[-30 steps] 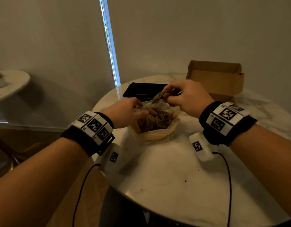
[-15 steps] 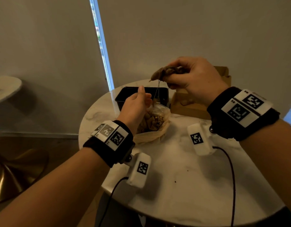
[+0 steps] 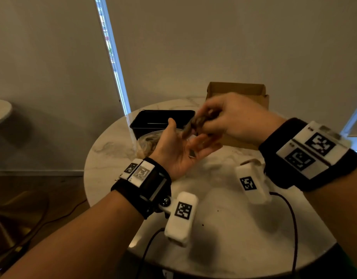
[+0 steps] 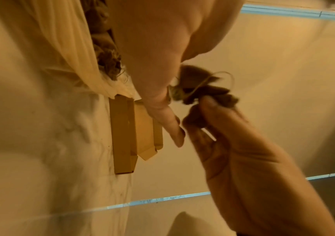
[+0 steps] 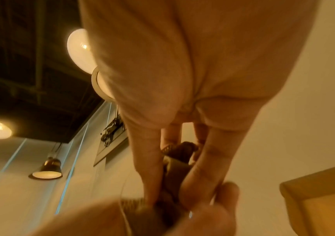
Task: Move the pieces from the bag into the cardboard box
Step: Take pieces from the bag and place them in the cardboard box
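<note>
I see a brown, fibrous clump of pieces (image 4: 200, 86) (a thin strand loops off it) held up above the counter. The pale plastic bag (image 3: 148, 140) sits open, more inside. The cardboard box (image 3: 237, 91) stands open behind, contents possibly hidden.

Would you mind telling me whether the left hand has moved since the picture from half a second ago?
Yes. The left hand has left the bag rim, turning palm-up toward the cardboard box, meeting the right hand.

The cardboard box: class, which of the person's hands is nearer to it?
Right. The right hand holds brown pieces just in front of the cardboard box; the left hand sits further back, by the bag.
</note>
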Demonstrator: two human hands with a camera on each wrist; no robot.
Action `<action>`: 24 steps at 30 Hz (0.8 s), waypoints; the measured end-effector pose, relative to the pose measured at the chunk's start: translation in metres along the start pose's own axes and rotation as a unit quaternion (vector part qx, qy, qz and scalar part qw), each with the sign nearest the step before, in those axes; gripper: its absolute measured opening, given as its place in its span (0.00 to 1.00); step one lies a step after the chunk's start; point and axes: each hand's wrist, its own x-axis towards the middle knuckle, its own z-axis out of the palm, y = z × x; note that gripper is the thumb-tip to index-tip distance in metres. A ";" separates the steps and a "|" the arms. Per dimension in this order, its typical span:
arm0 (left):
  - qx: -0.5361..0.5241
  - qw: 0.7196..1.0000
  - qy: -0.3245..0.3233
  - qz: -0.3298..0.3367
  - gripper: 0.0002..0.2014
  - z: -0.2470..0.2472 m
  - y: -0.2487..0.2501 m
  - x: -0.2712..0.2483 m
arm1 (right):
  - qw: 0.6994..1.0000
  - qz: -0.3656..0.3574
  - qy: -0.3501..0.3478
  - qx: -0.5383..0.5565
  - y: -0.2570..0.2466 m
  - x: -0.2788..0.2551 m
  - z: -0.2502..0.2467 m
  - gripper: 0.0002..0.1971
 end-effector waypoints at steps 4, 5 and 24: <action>0.021 1.000 0.007 -0.009 0.35 0.000 -0.008 -0.001 | 0.995 0.027 -0.056 -0.084 0.009 -0.009 0.015 0.16; 0.031 0.999 0.015 -0.009 0.31 0.001 -0.010 -0.001 | 0.994 0.032 -0.059 -0.085 0.010 -0.010 0.017 0.18; 0.082 0.994 0.057 0.053 0.15 -0.002 -0.014 -0.005 | 0.998 0.055 0.026 0.011 0.022 -0.008 0.016 0.24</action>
